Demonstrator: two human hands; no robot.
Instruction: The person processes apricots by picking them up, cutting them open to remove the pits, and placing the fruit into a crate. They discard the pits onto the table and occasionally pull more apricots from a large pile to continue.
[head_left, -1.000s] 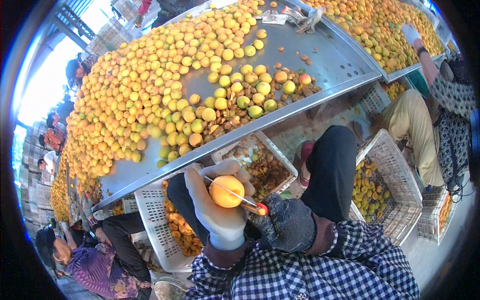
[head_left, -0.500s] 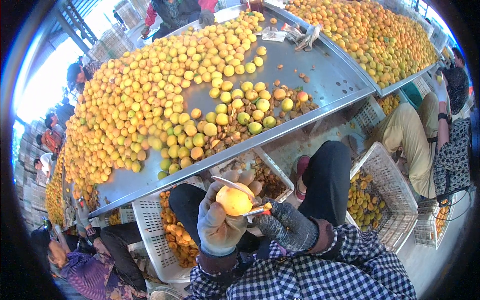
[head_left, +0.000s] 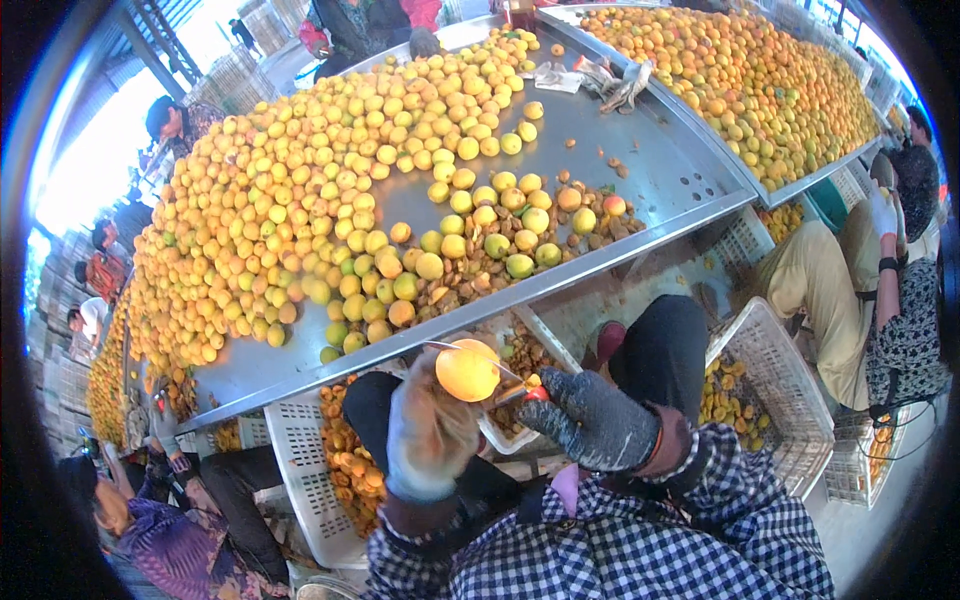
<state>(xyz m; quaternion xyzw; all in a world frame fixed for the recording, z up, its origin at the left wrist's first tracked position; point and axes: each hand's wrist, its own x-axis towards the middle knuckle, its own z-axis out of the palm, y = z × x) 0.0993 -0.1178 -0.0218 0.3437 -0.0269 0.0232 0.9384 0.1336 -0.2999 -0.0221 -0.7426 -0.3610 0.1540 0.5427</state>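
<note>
A yellow-orange apricot (head_left: pixel 467 371) is in front of me, above my lap. My left hand (head_left: pixel 432 432), in a pale glove, is right at its left and lower side. Motion smears its fingers, so I cannot see whether they grip the fruit. My right hand (head_left: pixel 598 418), in a dark grey knit glove, is closed on a small knife (head_left: pixel 534 389) with a red and orange handle. Its thin blade reaches left to the apricot, and a bit of metal shows at the fruit's upper left. How deep the blade sits is hidden.
A metal table (head_left: pixel 640 243) heaped with apricots (head_left: pixel 290 200) stands ahead, with loose pits near its edge. White crates (head_left: pixel 310 490) holding fruit pieces flank my legs; another crate (head_left: pixel 790 360) is at right. Co-workers sit at left and right. A second heaped table (head_left: pixel 770 180) is at far right.
My left hand has shifted and blurred beside the apricot, its fingers no longer clearly wrapped round it. The apricot has risen slightly. My right hand has moved a little right and up with the knife.
</note>
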